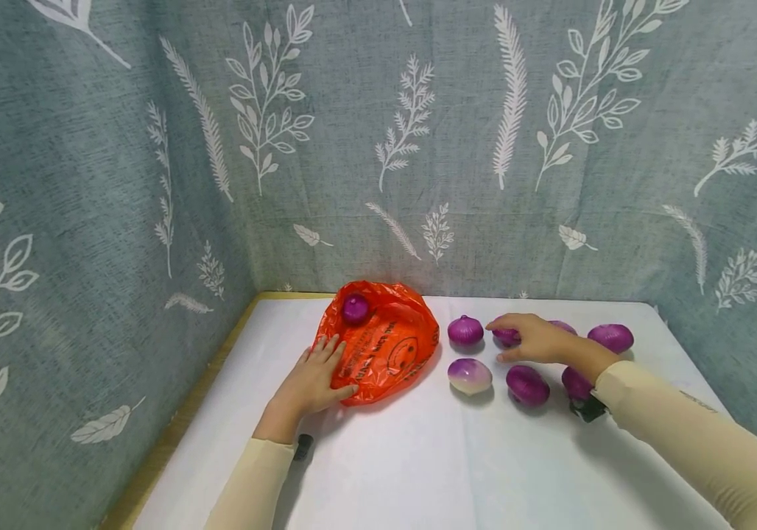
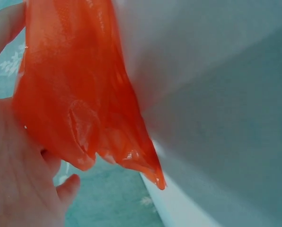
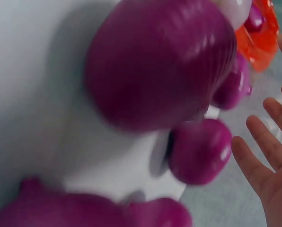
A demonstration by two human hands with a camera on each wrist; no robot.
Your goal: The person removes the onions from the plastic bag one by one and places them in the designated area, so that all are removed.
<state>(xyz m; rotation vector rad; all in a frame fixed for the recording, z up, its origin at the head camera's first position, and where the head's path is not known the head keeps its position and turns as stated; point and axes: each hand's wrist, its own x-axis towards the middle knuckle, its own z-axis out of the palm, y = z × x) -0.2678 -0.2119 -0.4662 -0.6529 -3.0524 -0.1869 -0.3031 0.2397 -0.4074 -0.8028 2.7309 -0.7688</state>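
Note:
A red plastic bag (image 1: 385,346) with black print lies with its mouth spread at the back left of the white table, one purple onion (image 1: 355,309) inside it. My left hand (image 1: 315,375) rests on the bag's left edge, fingers spread and straight. In the left wrist view the bag's side (image 2: 70,85) hangs against the palm. Over the back of the onion group is my right hand (image 1: 534,340), its fingers spread and extended, holding nothing. A purple onion (image 1: 506,337) lies at its fingertips, partly covered by them. In the right wrist view an onion (image 3: 200,151) appears beside the fingers.
Several more onions lie around the right hand, among them a purple one (image 1: 528,386), a half-white one (image 1: 470,377), one nearest the bag (image 1: 465,331) and one at far right (image 1: 610,338). Leaf-patterned cloth (image 1: 352,147) closes off the back and sides.

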